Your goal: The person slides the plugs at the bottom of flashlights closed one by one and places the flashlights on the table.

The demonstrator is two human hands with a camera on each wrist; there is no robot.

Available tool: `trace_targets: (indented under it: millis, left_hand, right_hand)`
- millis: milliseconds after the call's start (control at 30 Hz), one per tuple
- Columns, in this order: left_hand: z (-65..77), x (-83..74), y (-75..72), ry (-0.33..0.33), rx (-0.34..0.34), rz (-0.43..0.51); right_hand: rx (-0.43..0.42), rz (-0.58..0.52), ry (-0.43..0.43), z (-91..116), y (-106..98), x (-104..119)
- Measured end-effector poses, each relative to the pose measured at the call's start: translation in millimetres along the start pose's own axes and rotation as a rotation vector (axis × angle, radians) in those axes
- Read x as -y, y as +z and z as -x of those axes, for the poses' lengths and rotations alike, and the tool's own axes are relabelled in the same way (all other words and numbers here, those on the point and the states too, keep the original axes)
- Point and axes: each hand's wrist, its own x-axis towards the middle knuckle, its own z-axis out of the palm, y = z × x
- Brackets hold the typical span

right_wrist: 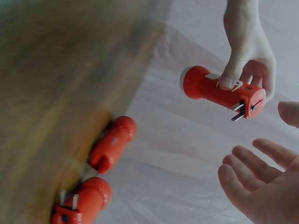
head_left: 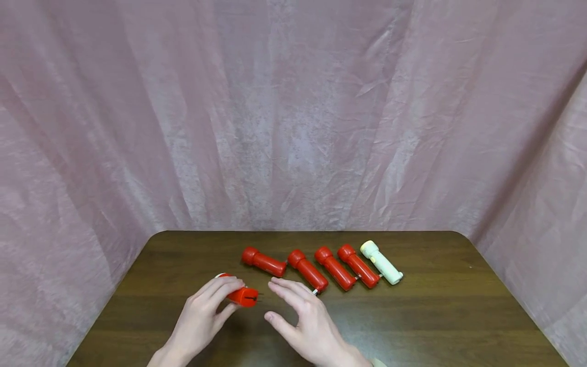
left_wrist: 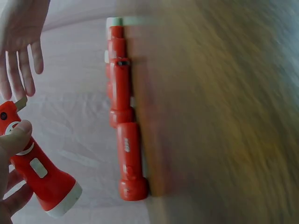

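My left hand (head_left: 204, 311) grips a red flashlight (head_left: 243, 296) with a white lens rim, thumb on one side and fingers on the other. In the right wrist view, two metal plug prongs (right_wrist: 238, 112) stick out at the tail end of this flashlight, and its white-rimmed head points away from my right hand. My right hand (head_left: 312, 321) holds nothing; its fingers are extended, with thumb apart, just right of the flashlight's tail. In the left wrist view, the held flashlight (left_wrist: 44, 172) shows a pale rectangular switch on its side.
Beyond my hands, several more flashlights lie in a slanted row on the brown wooden table (head_left: 426, 316). The leftmost red flashlight (head_left: 263, 262) lies flatter than the others. At the right end is a pale green-white flashlight (head_left: 381, 262). A pink curtain (head_left: 298, 127) hangs behind the table.
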Motion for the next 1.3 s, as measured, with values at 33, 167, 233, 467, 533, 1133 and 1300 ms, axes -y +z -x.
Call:
trace_targets:
  millis: [33,167,233,467,533,1133,1300]
  left_hand:
    - [-1.4,-2.1,-0.6,0.012,-0.025,0.013]
    - [-6.9,-10.9,-0.5,0.069,-0.119,0.049]
    - [-9.1,-14.3,1.2,0.107,-0.168,0.065]
    - [-13.2,-21.7,7.6,0.188,-0.256,0.112]
    - [-14.0,-22.9,9.3,0.217,-0.273,0.121]
    - [-15.7,-29.4,14.8,0.394,-0.293,0.101]
    - [-13.5,-30.6,15.8,0.4,-0.284,0.109]
  right_hand:
    - [0.0,-0.015,0.004,-1.7,-1.1,1.3]
    - [0.003,-0.059,0.012,-5.3,-4.9,5.6]
    - [-0.002,-0.069,0.001,-5.9,-6.4,7.2]
    - [-0.019,-0.109,-0.03,-3.4,-11.1,10.9]
    - [-0.016,-0.128,-0.021,-2.6,-11.8,11.7]
    - [-0.044,-0.155,-0.185,3.9,-12.2,0.9]
    - [-0.04,-0.175,-0.212,5.0,-12.8,-0.3]
